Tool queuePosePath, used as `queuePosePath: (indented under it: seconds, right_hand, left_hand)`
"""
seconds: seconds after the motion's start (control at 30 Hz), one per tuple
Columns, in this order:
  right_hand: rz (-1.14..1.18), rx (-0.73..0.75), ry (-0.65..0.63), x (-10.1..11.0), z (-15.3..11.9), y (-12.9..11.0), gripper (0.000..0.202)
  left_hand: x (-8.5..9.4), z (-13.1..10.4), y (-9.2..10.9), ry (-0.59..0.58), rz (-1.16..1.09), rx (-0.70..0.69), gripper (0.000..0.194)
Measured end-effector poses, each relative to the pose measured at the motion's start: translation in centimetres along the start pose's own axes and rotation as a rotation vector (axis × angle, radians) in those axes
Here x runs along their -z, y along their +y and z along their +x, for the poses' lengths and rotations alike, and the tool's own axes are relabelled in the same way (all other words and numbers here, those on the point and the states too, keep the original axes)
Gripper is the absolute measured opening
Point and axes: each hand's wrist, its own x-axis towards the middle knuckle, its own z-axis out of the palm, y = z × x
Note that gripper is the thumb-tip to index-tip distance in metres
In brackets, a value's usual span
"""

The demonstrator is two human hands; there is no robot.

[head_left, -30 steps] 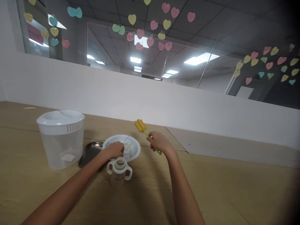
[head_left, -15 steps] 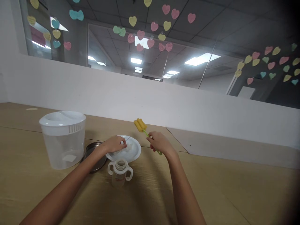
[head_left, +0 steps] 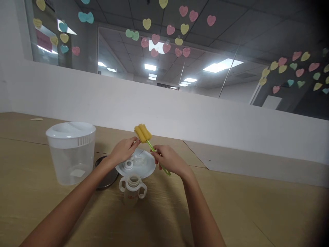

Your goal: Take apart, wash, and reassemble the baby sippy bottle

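Note:
My right hand (head_left: 168,159) is closed around the green handle of a bottle brush (head_left: 144,133) with a yellow sponge head, which points up and to the left. My left hand (head_left: 125,150) has its fingers stretched out, and the fingertips lie at the lower left of the sponge; whether they touch it I cannot tell. Below the hands is a white plate (head_left: 147,170) carrying a white ring-shaped cap (head_left: 128,164) and a clear piece (head_left: 139,161). In front of the plate stands an uncapped baby bottle (head_left: 132,192) with two white handles, upright.
On the left stands a clear plastic bucket (head_left: 72,161) with a white lid. A dark round metal tray (head_left: 109,180) sits between it and the plate, partly behind my left forearm. A white wall (head_left: 154,109) with a window above closes off the back of the table.
My left hand has risen from over the plate to the sponge head, uncovering the ring-shaped cap. The brush in my right hand has moved left, toward my left hand.

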Motion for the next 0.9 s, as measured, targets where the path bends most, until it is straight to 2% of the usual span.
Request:
queuePosePath:
  seconds: [0.17,0.37,0.53,0.77,0.83,0.9]
  right_hand:
    - [-0.001,0.034,-0.019,-0.02,0.00,-0.07,0.020]
    - [-0.033,0.051,0.027,0.22,-0.27,-0.50,0.024]
    - [-0.154,-0.041,0.016,0.18,-0.02,-0.61,0.020]
    - [-0.410,-0.081,0.172,-0.12,0.32,-0.09,0.020]
    - [-0.428,-0.073,0.227,-0.22,0.16,-0.41,0.020]
    - [-0.390,-0.027,0.213,-0.35,0.04,-0.74,0.021]
  left_hand:
    - [0.08,-0.09,-0.13,-0.037,0.120,0.023,0.041]
    - [0.29,-0.09,-0.06,-0.046,0.153,0.049,0.040]
    - [0.83,-0.28,0.53,-0.055,0.209,0.043,0.037]
    - [0.71,-0.37,0.71,0.002,0.188,-0.001,0.039]
    - [0.60,-0.29,0.55,0.007,0.178,0.010,0.038]
    - [0.61,-0.20,0.36,0.010,0.177,0.035,0.036]
